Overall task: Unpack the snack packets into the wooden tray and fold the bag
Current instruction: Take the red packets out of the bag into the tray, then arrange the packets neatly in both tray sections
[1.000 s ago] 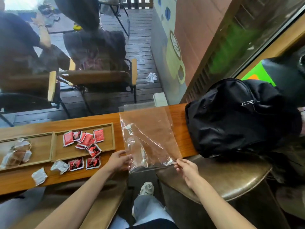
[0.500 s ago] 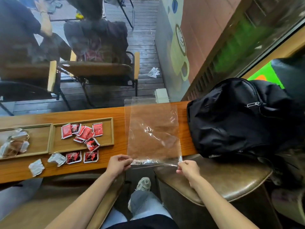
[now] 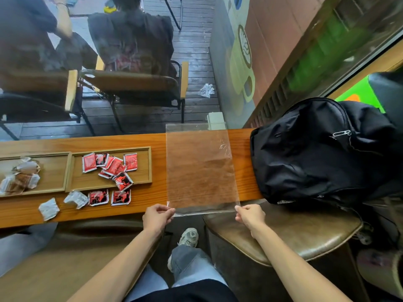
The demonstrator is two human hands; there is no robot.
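A clear plastic bag lies flat and smooth across the narrow wooden counter. My left hand pinches its near left corner and my right hand pinches its near right corner, both at the counter's front edge. To the left stands a wooden tray with two compartments. Several red snack packets fill the right compartment, and pale wrapped snacks fill the left one. Two red packets and two white packets lie on the counter in front of the tray.
A black backpack sits on the counter just right of the bag. A brown padded stool stands under my right arm. Beyond the counter is a glass pane, with people on chairs outside.
The crumpled bag has been pulled flat and stretched smooth over the counter. Both hands moved slightly apart and toward me, still pinching the near corners.
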